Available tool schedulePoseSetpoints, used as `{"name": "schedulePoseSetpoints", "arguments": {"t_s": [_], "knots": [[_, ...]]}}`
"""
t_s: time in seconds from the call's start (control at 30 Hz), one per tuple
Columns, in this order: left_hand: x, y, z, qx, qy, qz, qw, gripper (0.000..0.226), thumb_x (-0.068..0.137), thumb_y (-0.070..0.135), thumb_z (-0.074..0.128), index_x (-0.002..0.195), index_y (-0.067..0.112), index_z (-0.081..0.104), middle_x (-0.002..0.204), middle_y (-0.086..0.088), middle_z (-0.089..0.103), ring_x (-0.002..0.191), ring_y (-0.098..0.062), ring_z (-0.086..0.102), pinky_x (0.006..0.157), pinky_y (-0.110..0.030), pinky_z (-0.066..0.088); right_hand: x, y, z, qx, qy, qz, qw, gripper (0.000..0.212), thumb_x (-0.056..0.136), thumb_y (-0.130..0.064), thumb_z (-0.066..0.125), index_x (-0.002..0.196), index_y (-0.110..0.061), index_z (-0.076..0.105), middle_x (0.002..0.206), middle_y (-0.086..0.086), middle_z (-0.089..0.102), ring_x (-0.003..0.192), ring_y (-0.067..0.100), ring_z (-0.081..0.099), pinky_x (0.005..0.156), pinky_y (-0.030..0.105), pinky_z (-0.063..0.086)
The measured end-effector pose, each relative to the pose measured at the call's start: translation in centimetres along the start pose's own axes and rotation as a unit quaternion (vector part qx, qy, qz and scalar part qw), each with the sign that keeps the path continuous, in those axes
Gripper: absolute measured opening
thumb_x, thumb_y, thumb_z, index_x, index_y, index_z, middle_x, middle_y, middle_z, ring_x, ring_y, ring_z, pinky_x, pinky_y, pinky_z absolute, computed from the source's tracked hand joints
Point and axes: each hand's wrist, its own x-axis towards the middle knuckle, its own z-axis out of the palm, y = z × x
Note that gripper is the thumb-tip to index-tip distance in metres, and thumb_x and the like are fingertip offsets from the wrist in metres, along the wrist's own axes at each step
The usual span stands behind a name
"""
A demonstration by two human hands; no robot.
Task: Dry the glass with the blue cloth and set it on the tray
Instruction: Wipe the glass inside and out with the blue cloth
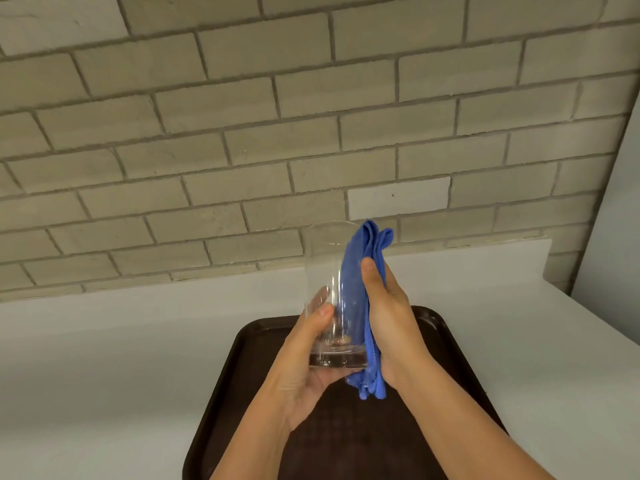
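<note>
While both forearms reach out over the brown tray [221,375], the drying step is in hand. The left hand [304,372] cups the base of the glass [327,271], thumb curled on its side, holding it upright in the air above the tray's far end. The right hand [388,317] grips the blue cloth [356,278], thumb over the fold, and presses it against the glass's right wall; its fingers are hidden behind the cloth. Only the outside seems covered, so the cloth probably needs to go round and inside before the glass is lowered onto the tray. Beyond lie the white counter [138,341] and a brick wall [277,133].
</note>
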Motion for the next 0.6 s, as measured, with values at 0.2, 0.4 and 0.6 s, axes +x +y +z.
{"name": "schedulePoseSetpoints", "arguments": {"t_s": [0.2,0.4,0.6], "knots": [[0.1,0.8,1.0,0.232,0.132,0.076,0.961,0.088,0.054,0.06,0.066,0.134,0.033,0.041,0.094,0.013,0.067,0.083,0.005,0.066,0.076,-0.012,0.051,-0.3,-0.7,-0.5,0.006,0.028,0.032,0.999,0.033,0.087,-0.042,0.043,0.115,-0.028,0.053,0.116,0.006,0.062,0.106,0.024,0.059,0.096,0.046,0.047],[-0.5,0.1,2.3,0.34,0.19,0.152,0.909,0.053,0.083,0.052,0.045,0.13,0.031,0.035,0.101,0.009,0.062,0.076,0.016,0.058,0.058,0.004,0.037,-0.2,-1.5,-0.2,-0.014,0.009,0.008,1.0,0.026,0.089,-0.044,0.039,0.11,-0.034,0.051,0.108,-0.001,0.063,0.104,0.02,0.059,0.098,0.045,0.045],[-0.7,0.9,2.6,0.304,0.19,0.133,0.924,0.106,0.048,0.07,0.056,0.142,0.035,0.02,0.142,0.001,0.042,0.126,-0.014,0.044,0.103,-0.033,0.038,-1.6,-1.6,0.2,-0.012,-0.081,-0.012,0.997,0.038,0.08,-0.059,0.031,0.116,-0.05,0.041,0.116,-0.014,0.055,0.104,-0.001,0.053,0.086,0.017,0.046]]}}
